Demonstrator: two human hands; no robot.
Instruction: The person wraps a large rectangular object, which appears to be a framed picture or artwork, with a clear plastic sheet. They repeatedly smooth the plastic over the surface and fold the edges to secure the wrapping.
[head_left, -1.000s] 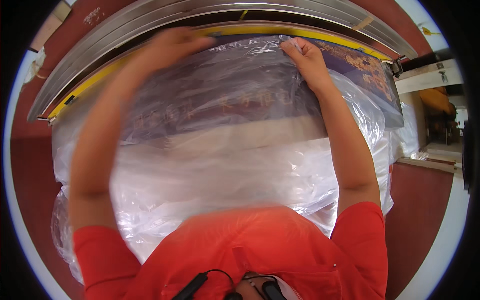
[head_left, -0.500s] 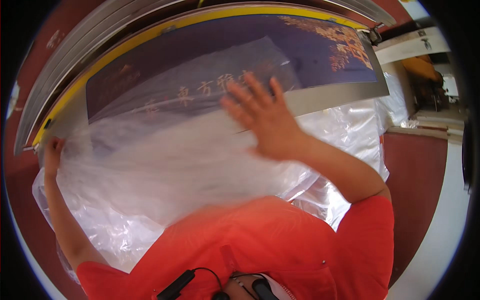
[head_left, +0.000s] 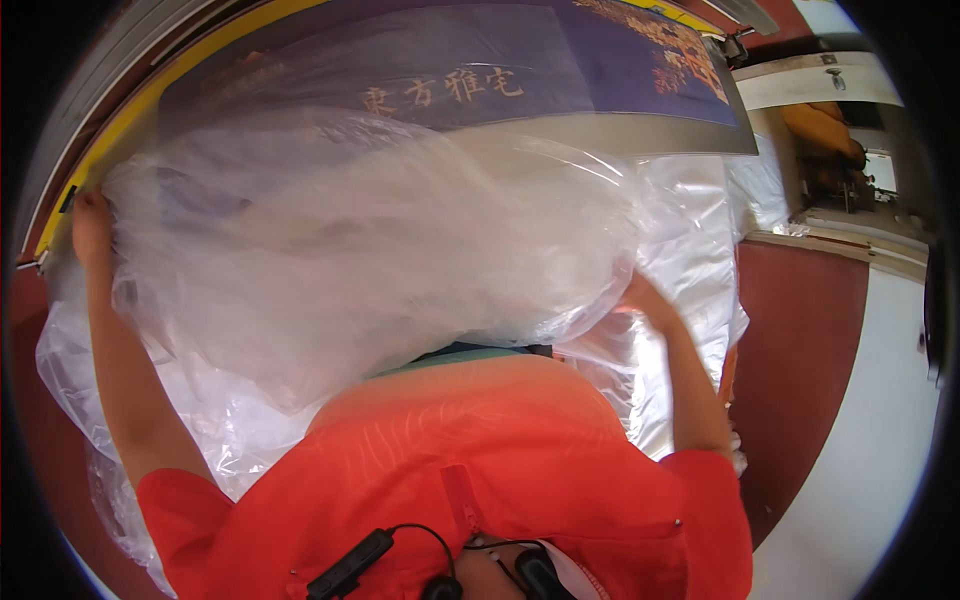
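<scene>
A large sheet of clear plastic film [head_left: 400, 230] spreads in front of me, bunched and puffed up in the middle. Its far part lies over a dark blue printed panel [head_left: 640, 80] with gold lettering and an orange tree pattern. At the far left, my left hand [head_left: 93, 225] is closed on the film's edge beside the yellow strip. To the right, my right hand [head_left: 640, 292] is at the near right edge of the film, its fingers curled round it and partly hidden by the plastic.
A yellow strip [head_left: 110, 135] and metal rails [head_left: 60, 110] border the far side. More shiny plastic [head_left: 690, 230] hangs over the work surface at right. Beyond is a red-brown floor [head_left: 800, 330], with a white drawer-like piece [head_left: 820, 85] and machinery [head_left: 840, 165] at the far right.
My right hand has gone from spread flat over the film to its near right edge, gripping it. The film has billowed up, covering more of the panel's near side. My left hand still holds on.
</scene>
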